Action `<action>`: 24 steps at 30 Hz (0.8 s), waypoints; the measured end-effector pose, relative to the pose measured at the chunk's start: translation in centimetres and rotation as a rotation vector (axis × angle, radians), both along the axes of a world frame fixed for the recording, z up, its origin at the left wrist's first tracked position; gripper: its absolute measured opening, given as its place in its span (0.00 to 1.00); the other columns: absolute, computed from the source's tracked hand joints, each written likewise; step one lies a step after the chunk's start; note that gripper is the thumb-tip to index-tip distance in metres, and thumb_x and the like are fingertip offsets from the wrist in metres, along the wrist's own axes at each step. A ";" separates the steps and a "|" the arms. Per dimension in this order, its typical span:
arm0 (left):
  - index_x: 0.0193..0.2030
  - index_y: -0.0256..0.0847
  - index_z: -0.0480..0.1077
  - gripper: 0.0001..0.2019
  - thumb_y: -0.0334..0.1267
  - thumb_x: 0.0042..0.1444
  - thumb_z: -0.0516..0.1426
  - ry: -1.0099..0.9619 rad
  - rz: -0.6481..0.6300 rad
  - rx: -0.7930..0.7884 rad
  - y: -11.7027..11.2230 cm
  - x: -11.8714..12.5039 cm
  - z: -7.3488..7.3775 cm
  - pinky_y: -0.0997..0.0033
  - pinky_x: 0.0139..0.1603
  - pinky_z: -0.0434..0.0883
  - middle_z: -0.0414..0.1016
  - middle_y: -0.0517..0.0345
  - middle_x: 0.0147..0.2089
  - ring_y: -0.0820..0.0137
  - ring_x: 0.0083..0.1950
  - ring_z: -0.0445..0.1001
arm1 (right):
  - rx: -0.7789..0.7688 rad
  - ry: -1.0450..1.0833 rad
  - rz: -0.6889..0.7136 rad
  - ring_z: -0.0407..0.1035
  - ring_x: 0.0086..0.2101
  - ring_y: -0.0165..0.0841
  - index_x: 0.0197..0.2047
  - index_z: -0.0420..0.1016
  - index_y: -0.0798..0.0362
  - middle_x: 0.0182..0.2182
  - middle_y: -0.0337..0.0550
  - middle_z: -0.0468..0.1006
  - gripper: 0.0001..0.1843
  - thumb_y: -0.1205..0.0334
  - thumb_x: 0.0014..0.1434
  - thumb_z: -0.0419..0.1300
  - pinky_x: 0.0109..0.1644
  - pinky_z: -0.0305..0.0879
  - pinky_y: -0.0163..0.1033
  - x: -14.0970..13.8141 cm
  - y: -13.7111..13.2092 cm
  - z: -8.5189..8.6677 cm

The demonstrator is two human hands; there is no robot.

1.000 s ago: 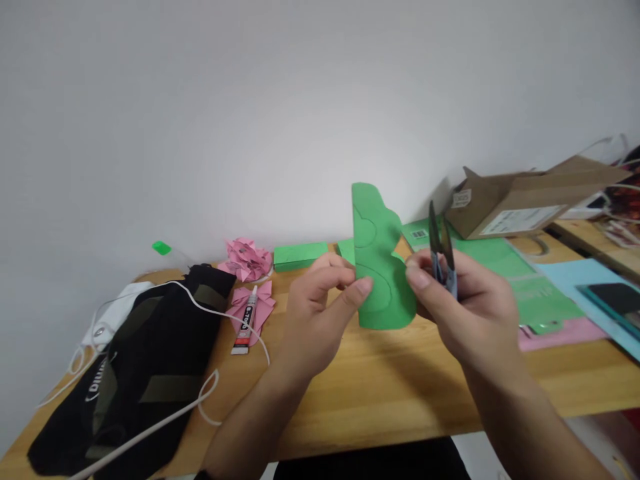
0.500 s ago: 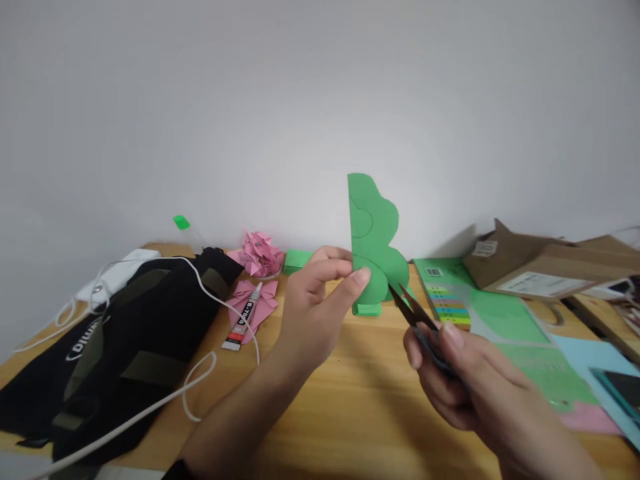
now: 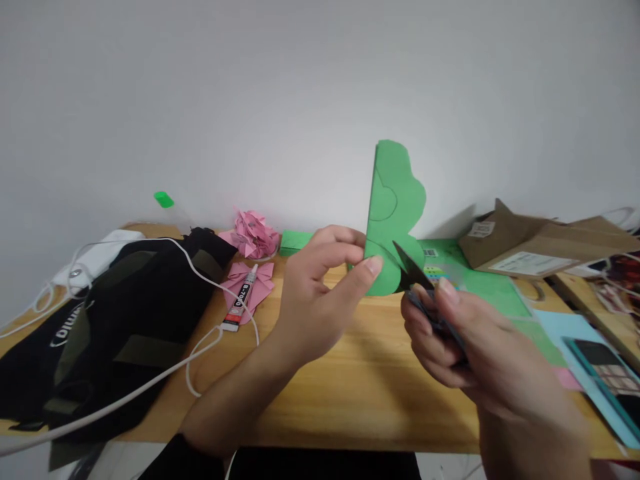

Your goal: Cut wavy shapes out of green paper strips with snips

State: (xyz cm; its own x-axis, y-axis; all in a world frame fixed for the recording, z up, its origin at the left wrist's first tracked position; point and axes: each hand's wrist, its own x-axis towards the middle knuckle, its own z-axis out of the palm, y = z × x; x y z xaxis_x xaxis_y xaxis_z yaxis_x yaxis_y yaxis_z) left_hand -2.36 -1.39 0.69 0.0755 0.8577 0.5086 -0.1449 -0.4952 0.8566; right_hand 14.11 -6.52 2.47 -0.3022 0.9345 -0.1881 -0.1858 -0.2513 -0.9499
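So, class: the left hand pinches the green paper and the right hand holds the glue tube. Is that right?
Not quite: the head view shows the right hand holding scissors, not the glue tube. The left hand does pinch the green paper.

The left hand (image 3: 325, 293) pinched a scalloped green paper (image 3: 403, 213) by its lower left edge; the right hand (image 3: 475, 353) held scissors (image 3: 413, 270), one blade in front of the paper. On the counter (image 3: 345, 400), left of both hands, a glue tube (image 3: 241, 300) lay on pink paper (image 3: 261, 285); a cardboard box (image 3: 545, 243) sat beyond the right hand.
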 end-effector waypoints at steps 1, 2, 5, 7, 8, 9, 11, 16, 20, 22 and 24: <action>0.26 0.40 0.74 0.09 0.32 0.57 0.62 -0.007 -0.006 -0.004 0.0 -0.1 0.0 0.61 0.49 0.72 0.74 0.53 0.38 0.64 0.45 0.75 | 0.004 0.002 -0.001 0.39 0.15 0.20 0.21 0.61 0.52 0.16 0.27 0.50 0.30 0.37 0.59 0.62 0.13 0.39 0.25 -0.1 0.1 0.0; 0.26 0.40 0.74 0.09 0.32 0.57 0.62 -0.011 -0.012 -0.008 0.0 -0.1 0.0 0.61 0.49 0.72 0.75 0.53 0.39 0.64 0.45 0.76 | 0.004 0.000 -0.004 0.39 0.15 0.19 0.21 0.61 0.52 0.15 0.27 0.50 0.30 0.37 0.59 0.62 0.13 0.39 0.25 -0.2 0.2 0.0; 0.25 0.40 0.74 0.09 0.31 0.57 0.61 -0.025 -0.029 -0.016 0.1 -0.3 -0.1 0.59 0.50 0.73 0.77 0.50 0.41 0.62 0.47 0.77 | 0.011 -0.004 0.012 0.39 0.15 0.19 0.21 0.62 0.53 0.15 0.27 0.49 0.30 0.38 0.59 0.62 0.13 0.40 0.24 -0.4 0.5 0.1; 0.26 0.40 0.74 0.09 0.32 0.58 0.61 -0.034 -0.028 -0.019 0.1 -0.4 -0.1 0.58 0.50 0.73 0.78 0.50 0.42 0.61 0.47 0.77 | 0.011 -0.005 0.022 0.39 0.15 0.19 0.21 0.61 0.53 0.15 0.27 0.49 0.30 0.38 0.60 0.62 0.13 0.39 0.24 -0.4 0.4 0.2; 0.26 0.40 0.74 0.09 0.33 0.58 0.62 -0.036 -0.023 -0.020 0.1 -0.4 -0.1 0.57 0.50 0.73 0.78 0.50 0.41 0.61 0.47 0.77 | 0.010 -0.003 0.025 0.39 0.15 0.19 0.20 0.61 0.53 0.15 0.27 0.49 0.30 0.38 0.60 0.62 0.13 0.39 0.24 -0.3 0.4 0.2; 0.26 0.40 0.74 0.09 0.33 0.58 0.62 -0.038 -0.018 -0.020 0.0 -0.4 -0.1 0.57 0.50 0.73 0.78 0.51 0.41 0.61 0.47 0.77 | 0.009 -0.001 0.025 0.39 0.15 0.19 0.20 0.61 0.53 0.15 0.27 0.49 0.30 0.38 0.60 0.61 0.13 0.39 0.24 -0.3 0.3 0.2; 0.26 0.40 0.75 0.09 0.33 0.58 0.62 -0.039 -0.008 -0.026 -0.1 -0.5 0.0 0.57 0.50 0.73 0.78 0.51 0.41 0.61 0.46 0.77 | 0.010 0.001 0.024 0.39 0.15 0.19 0.21 0.60 0.52 0.15 0.27 0.49 0.30 0.38 0.61 0.61 0.13 0.39 0.24 -0.2 0.2 0.1; 0.27 0.38 0.75 0.08 0.31 0.58 0.62 -0.057 -0.020 -0.052 -0.1 -0.6 0.2 0.60 0.50 0.73 0.78 0.50 0.42 0.63 0.46 0.78 | 0.039 -0.026 0.000 0.41 0.16 0.20 0.21 0.61 0.52 0.16 0.28 0.51 0.29 0.39 0.62 0.60 0.14 0.41 0.25 -0.4 0.4 -0.1; 0.26 0.38 0.74 0.09 0.31 0.58 0.61 -0.072 -0.035 -0.047 -0.1 -0.7 0.2 0.61 0.50 0.73 0.78 0.50 0.42 0.65 0.45 0.77 | 0.067 -0.040 -0.006 0.42 0.16 0.21 0.21 0.60 0.52 0.16 0.29 0.52 0.29 0.40 0.62 0.61 0.14 0.40 0.26 -0.6 0.6 -0.2; 0.25 0.38 0.74 0.09 0.30 0.58 0.61 -0.073 -0.032 -0.047 -0.2 -0.7 0.2 0.62 0.50 0.73 0.78 0.51 0.41 0.65 0.45 0.77 | 0.074 -0.047 -0.005 0.41 0.16 0.21 0.21 0.60 0.52 0.16 0.28 0.51 0.29 0.40 0.62 0.61 0.14 0.40 0.26 -0.6 0.5 -0.2; 0.26 0.38 0.74 0.09 0.30 0.58 0.61 -0.073 -0.029 -0.052 -0.2 -0.7 0.2 0.62 0.50 0.73 0.78 0.51 0.41 0.65 0.45 0.77 | 0.073 -0.057 -0.011 0.41 0.16 0.21 0.21 0.59 0.52 0.16 0.28 0.51 0.29 0.40 0.62 0.60 0.14 0.39 0.27 -0.6 0.5 -0.2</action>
State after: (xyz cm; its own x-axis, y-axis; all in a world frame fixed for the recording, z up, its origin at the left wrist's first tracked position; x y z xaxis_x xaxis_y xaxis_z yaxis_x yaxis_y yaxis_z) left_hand -3.09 -1.60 0.88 0.0648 0.8812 0.4684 -0.2216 -0.4449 0.8677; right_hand 13.55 -6.05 2.26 -0.2828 0.9495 -0.1358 -0.1330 -0.1790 -0.9748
